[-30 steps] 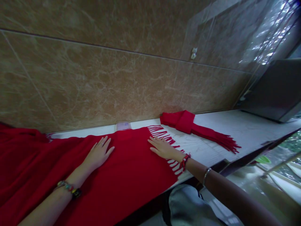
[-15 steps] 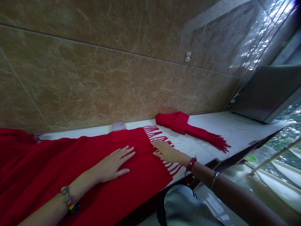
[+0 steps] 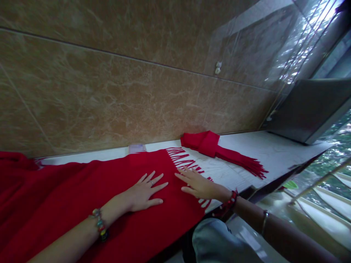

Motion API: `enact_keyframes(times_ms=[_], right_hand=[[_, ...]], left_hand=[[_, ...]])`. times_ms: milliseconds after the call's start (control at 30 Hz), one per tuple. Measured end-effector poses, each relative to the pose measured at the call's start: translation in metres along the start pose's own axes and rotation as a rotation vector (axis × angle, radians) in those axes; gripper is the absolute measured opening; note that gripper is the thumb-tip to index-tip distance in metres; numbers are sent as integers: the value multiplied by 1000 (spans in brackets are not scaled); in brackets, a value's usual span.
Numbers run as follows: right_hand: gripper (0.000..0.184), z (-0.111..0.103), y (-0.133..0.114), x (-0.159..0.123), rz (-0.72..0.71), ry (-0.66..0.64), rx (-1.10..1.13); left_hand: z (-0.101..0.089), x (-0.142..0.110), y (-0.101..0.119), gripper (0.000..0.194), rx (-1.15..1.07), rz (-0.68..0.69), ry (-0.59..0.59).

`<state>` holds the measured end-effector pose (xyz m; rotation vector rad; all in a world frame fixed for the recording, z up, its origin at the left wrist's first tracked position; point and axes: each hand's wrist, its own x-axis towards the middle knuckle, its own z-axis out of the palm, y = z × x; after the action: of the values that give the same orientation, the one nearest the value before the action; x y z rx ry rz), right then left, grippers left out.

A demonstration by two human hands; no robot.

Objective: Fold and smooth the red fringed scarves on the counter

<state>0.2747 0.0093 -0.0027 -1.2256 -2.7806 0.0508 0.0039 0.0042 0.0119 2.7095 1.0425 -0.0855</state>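
A wide red scarf with a fringed end lies spread over the white counter, bunched up at the far left. My left hand rests flat on it, fingers spread, a ring on one finger. My right hand lies flat with fingers stretched out, over the fringed edge; it covers part of the fringe. Neither hand grips the cloth. Beyond my right hand lies a second red scarf, folded over itself, its tassels fanned toward the front right.
The white counter runs along a brown marbled tile wall. A small pale card-like item sits against the wall. At the counter's right end stands a large dark grey box-shaped object. A green item shows lower right.
My left hand has slid right across the scarf, closer to the fringe, its fingers spread wider. My right hand has shifted slightly right and toward me.
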Motion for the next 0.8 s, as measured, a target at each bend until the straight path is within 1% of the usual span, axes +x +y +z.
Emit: enact_keyframes(times_ms=[67, 133, 200, 267, 333, 400, 467, 500, 567, 667, 733, 800], right_hand=[[55, 5, 0, -1, -30, -28, -11], [56, 10, 12, -6, 19, -9, -35], [56, 12, 30, -14, 89, 8, -49], [56, 10, 45, -20, 134, -13, -44], [58, 3, 52, -20, 144, -36, -31], [61, -7, 51, -11, 137, -7, -17], [60, -14, 44, 5, 101, 53, -1], [59, -15, 40, 15, 76, 70, 6], [57, -10, 33, 36, 32, 57, 13], [55, 8, 33, 57, 33, 16, -6], [54, 18, 40, 61, 53, 10, -31], [53, 22, 53, 58, 103, -6, -56]], left_hand=[[5, 6, 0, 64, 15, -24, -10], [7, 9, -1, 65, 19, -34, 2], [7, 10, -2, 66, 16, -36, 14], [5, 11, -2, 67, 11, -39, 3], [3, 12, -2, 67, 4, -30, -5], [1, 14, -3, 64, 0, -31, 44], [2, 18, -4, 64, 1, -66, 126], [4, 20, -5, 65, 4, -87, 148], [7, 24, -7, 69, 10, -114, 135], [11, 28, -10, 71, 29, -114, 83], [13, 28, -10, 71, 42, -109, 81], [14, 28, -8, 71, 46, -102, 94]])
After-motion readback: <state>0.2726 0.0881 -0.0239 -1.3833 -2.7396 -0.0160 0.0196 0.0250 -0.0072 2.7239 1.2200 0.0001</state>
